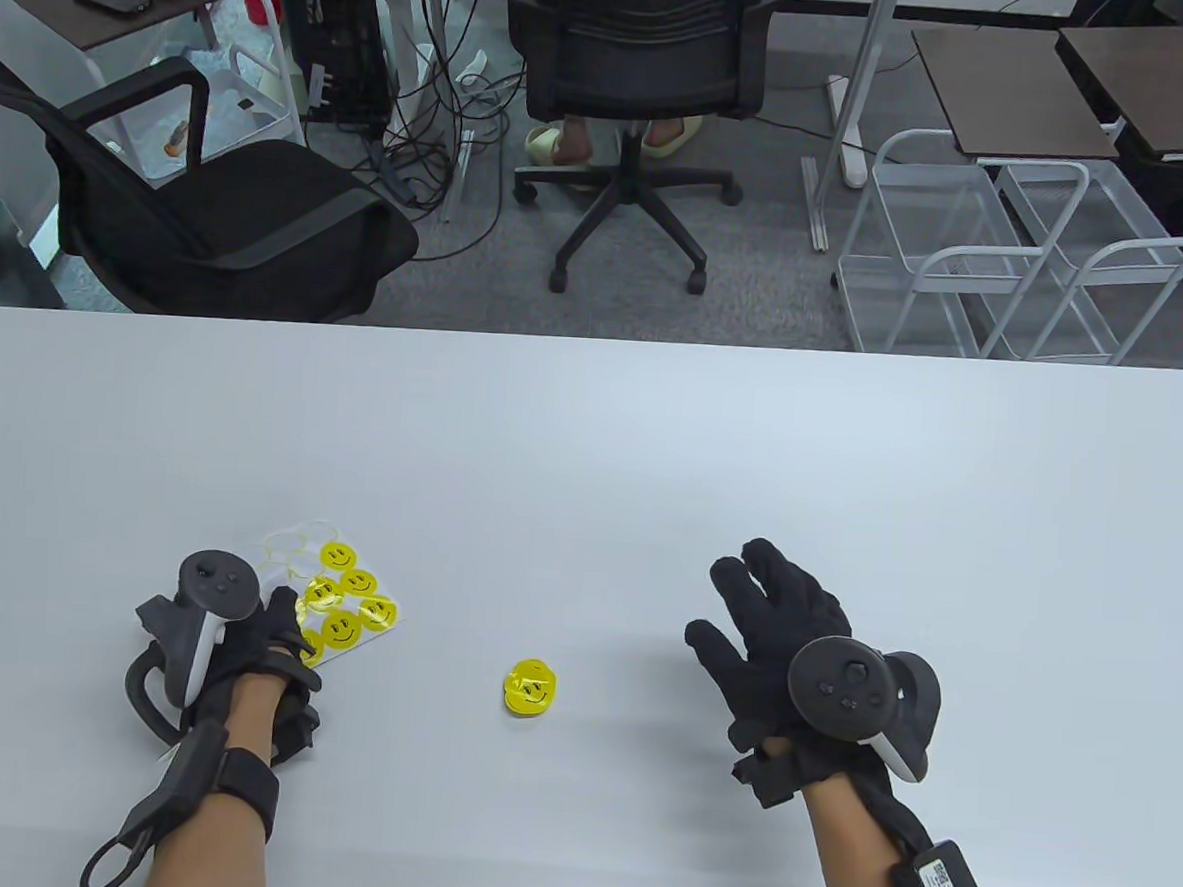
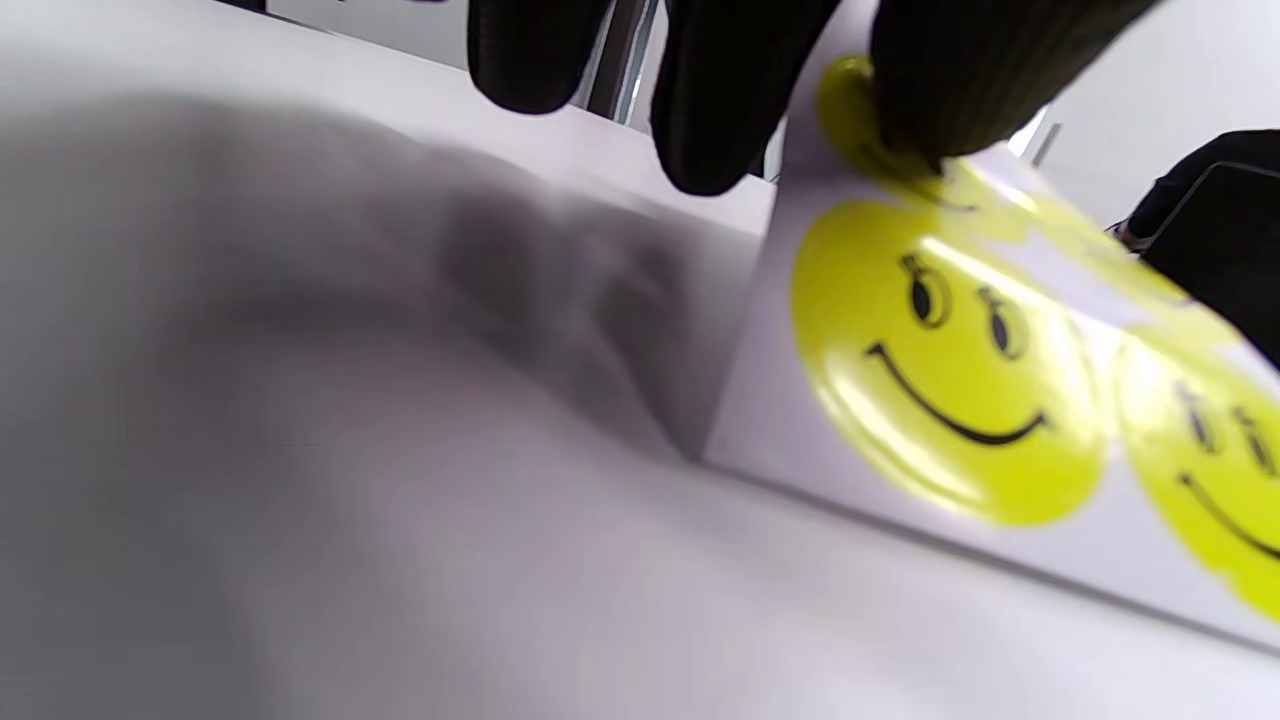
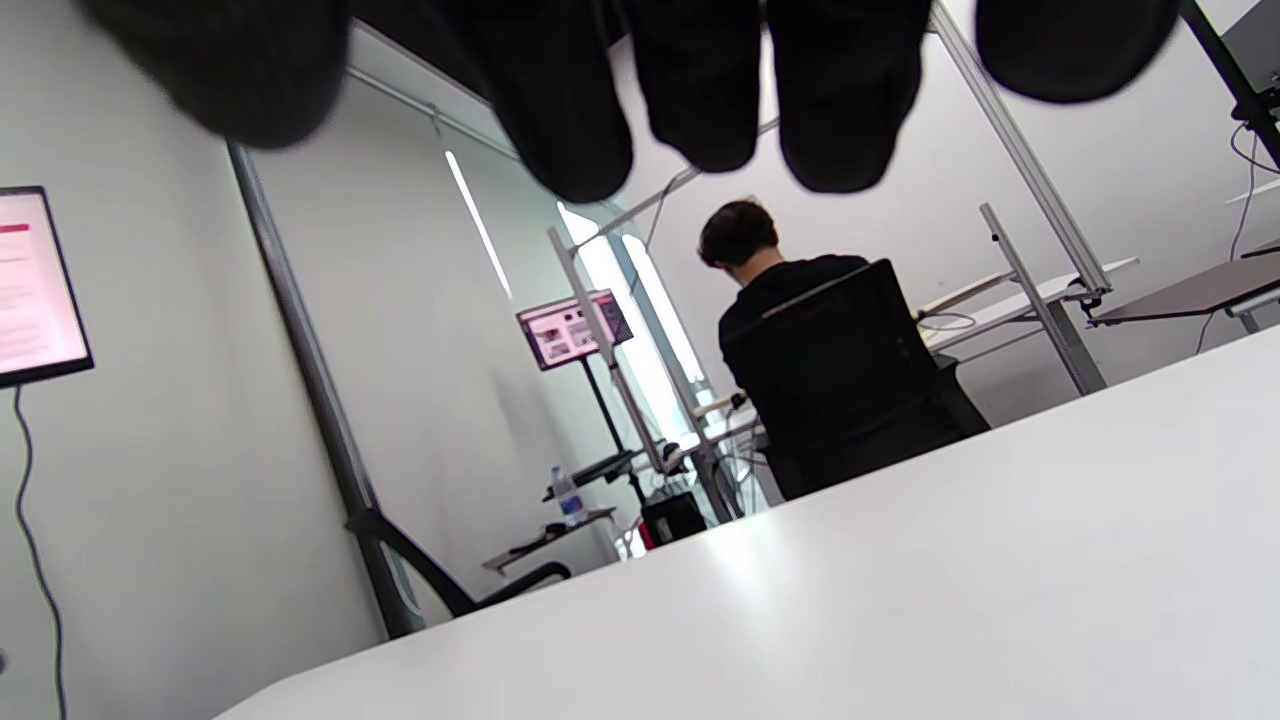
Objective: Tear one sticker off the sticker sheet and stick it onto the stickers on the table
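Note:
A white sticker sheet (image 1: 364,640) with several yellow smiley stickers lies on the white table (image 1: 591,444) at the front left. My left hand (image 1: 279,635) holds the sheet's near left edge; in the left wrist view a fingertip (image 2: 950,90) presses on a yellow sticker at the sheet's edge (image 2: 780,430), which is lifted off the table. A small stack of yellow smiley stickers (image 1: 530,689) lies on the table between my hands. My right hand (image 1: 771,615) hovers to the right of the stack, fingers spread and empty; its fingertips (image 3: 580,130) hang into the right wrist view.
Beyond the table's far edge stand black office chairs (image 1: 635,55), white wire carts (image 1: 1004,258) and cables on the floor. In the right wrist view a person (image 3: 790,300) sits with their back to me.

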The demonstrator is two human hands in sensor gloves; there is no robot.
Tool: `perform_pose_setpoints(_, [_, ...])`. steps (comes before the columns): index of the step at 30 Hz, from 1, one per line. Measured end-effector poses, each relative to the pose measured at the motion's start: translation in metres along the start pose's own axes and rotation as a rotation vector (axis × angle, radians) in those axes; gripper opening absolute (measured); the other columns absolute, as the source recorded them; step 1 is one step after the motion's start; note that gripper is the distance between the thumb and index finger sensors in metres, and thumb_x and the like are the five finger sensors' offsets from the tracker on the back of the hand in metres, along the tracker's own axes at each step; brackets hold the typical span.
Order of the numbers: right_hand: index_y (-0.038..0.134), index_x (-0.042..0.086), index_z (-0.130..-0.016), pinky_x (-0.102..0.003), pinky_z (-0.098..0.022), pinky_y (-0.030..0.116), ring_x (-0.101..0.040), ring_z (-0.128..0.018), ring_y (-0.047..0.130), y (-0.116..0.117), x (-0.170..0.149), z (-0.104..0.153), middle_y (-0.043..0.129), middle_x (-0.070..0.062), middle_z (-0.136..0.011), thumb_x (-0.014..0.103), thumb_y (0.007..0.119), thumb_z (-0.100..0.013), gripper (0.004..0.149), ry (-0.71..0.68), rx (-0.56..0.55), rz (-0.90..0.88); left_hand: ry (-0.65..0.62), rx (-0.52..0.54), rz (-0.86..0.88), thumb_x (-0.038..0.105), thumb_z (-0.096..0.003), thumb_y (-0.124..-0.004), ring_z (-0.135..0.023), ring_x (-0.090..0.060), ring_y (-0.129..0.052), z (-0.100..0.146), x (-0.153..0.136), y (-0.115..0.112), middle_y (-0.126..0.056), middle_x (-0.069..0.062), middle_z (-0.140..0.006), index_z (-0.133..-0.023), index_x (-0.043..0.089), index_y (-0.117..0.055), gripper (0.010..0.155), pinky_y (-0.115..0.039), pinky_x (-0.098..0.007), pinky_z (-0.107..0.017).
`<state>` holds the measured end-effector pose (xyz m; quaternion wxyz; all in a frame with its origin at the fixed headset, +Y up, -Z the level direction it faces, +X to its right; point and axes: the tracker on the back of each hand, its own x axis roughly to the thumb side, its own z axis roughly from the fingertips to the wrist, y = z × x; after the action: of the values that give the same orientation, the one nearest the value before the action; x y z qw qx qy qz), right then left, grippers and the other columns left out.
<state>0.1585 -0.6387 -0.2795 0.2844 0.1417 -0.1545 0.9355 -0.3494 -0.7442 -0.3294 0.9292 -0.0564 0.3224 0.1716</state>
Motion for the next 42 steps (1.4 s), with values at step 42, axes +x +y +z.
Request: perform_pose_setpoints(42, [0.065, 0.019, -0.107, -0.083, -0.064, 0.044, -0.060, -0.101, 0.056, -0.001, -0.010, -0.001, 0.063, -0.017, -0.116, 0.062, 0.068, -0.046, 0.075, 0.057, 0.017, 0.021, -1.038, 0.248, -0.017, 0.072, -0.0462, -0.077, -0.113, -0.044, -0.025, 0.147, 0.137, 0.032, -0.042, -0.010, -0.125, -0.116, 0.023, -0.036, 0.095, -0.034, -0.068, -0.076])
